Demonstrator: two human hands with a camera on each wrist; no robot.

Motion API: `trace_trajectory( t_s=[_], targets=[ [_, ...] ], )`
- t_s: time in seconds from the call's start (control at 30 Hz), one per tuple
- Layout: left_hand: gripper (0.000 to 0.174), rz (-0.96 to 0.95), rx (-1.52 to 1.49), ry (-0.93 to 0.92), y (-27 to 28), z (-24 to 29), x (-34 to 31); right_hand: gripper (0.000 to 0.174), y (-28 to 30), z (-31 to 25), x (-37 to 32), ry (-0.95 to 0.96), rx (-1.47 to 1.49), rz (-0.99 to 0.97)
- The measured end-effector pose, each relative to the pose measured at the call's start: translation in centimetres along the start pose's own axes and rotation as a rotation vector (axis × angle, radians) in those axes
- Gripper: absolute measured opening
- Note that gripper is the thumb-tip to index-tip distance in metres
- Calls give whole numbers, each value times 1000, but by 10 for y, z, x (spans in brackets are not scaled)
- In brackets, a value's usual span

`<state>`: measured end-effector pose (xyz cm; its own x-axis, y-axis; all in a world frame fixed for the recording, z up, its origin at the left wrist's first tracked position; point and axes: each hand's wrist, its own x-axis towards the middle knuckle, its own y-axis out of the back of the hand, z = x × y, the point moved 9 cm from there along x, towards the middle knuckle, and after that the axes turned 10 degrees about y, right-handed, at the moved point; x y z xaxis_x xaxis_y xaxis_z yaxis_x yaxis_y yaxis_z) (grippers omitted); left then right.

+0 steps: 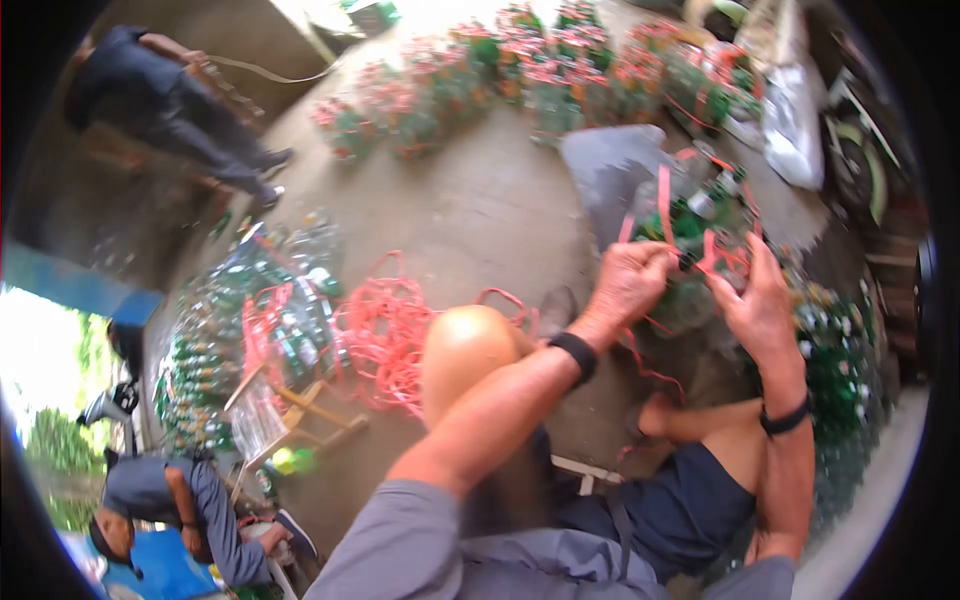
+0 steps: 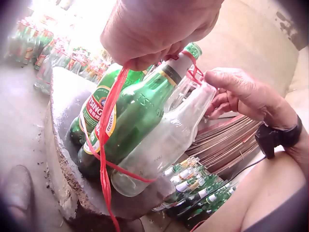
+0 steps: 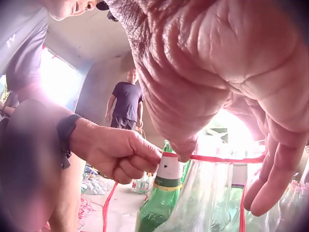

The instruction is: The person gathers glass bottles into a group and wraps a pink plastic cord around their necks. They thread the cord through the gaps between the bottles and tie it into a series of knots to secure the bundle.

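My left hand [image 1: 635,285] has its fingers curled and pinches a red plastic strap [image 2: 107,164] beside the bottle necks. The strap runs down around a cluster of green beer bottles [image 2: 137,111] and a clear glass bottle [image 2: 161,140]. Across the necks from it, my right hand [image 1: 757,310] holds its thumb and fingers apart, its fingers fairly straight. In the right wrist view, a red strap [image 3: 227,159] stretches across the necks between the thumb and fingers of the right hand [image 3: 217,72]. The bottles lean together on a grey slab [image 2: 67,101].
Strapped bottle bundles [image 1: 560,75] stand at the back. A heap of red strap [image 1: 385,335] lies left of my knee, by more bottles [image 1: 205,350] and a wooden stool [image 1: 300,420]. Green bottles [image 1: 840,380] stand on the right. One person [image 1: 165,105] stands; another [image 1: 190,510] sits.
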<state>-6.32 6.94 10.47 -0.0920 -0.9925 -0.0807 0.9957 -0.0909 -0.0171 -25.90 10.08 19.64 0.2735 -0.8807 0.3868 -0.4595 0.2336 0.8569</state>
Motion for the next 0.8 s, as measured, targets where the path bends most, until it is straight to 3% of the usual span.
trace_trajectory(
  t_s=[0.13, 0.23, 0.37, 0.6, 0.73, 0.8],
  targets=[
    [22, 20, -51, 23, -2, 3, -10, 82, 12, -1, 1, 8, 5, 26],
    [22, -7, -83, 23, -8, 12, -23, 81, 10, 6, 3, -66, 82, -85],
    [22, 0, -80, 81, -24, 11, -39, 77, 9, 23, 11, 11, 166, -114],
    [21, 20, -130, 29, -55, 5, -50, 70, 8, 33, 25, 210, 341, -135],
    [22, -61, -176, 89, -56, 0, -44, 69, 11, 30, 25, 170, 307, -154],
    [22, -82, -162, 71, -56, 2, -43, 57, 27, 13, 26, 316, 143, -46]
  ],
)
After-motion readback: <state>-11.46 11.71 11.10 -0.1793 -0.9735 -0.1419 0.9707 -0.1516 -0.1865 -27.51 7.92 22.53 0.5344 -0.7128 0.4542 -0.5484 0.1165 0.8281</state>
